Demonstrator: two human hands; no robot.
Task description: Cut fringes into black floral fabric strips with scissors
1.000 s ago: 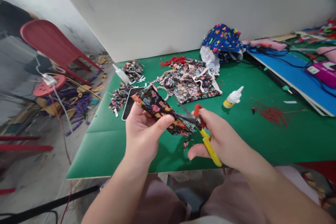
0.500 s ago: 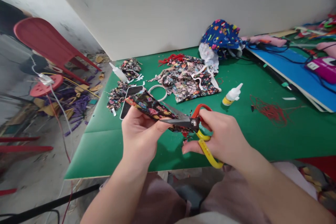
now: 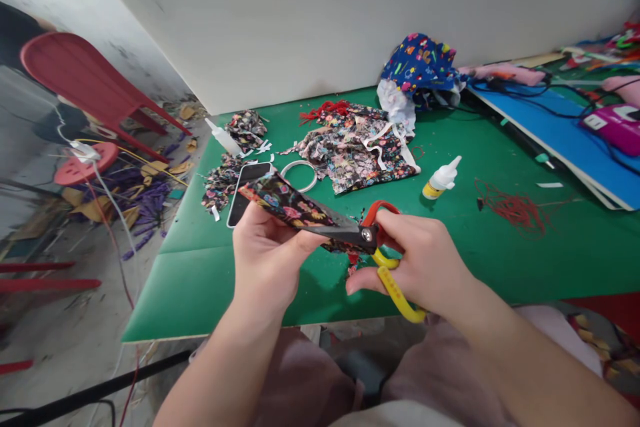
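Note:
My left hand (image 3: 270, 260) pinches a dark floral fabric piece (image 3: 295, 203) between thumb and fingers, above the green table. In my right hand (image 3: 425, 253) are scissors (image 3: 369, 233) with a red and yellow handle. Their dark blades point left and lie along the fabric's edge close to my left thumb. Just beneath the pivot hang a red bit and a small floral scrap (image 3: 353, 267). Behind my left hand lie a phone (image 3: 250, 180), partly covered, and a white ring-shaped roll (image 3: 300, 175).
On the green table (image 3: 195, 287) are crumpled floral fabric (image 3: 350, 153), fabric scraps (image 3: 245, 127), a glue bottle (image 3: 223, 138), another glue bottle (image 3: 441, 179) and tangled red thread (image 3: 515, 207). Blue patterned cloth (image 3: 420, 67) and a blue board (image 3: 565, 127) sit farther back. A red chair (image 3: 90, 73) stands left.
The scissor blades have moved closer together along the fabric's edge. Both hands keep nearly the same place, and the whole view has shifted slightly.

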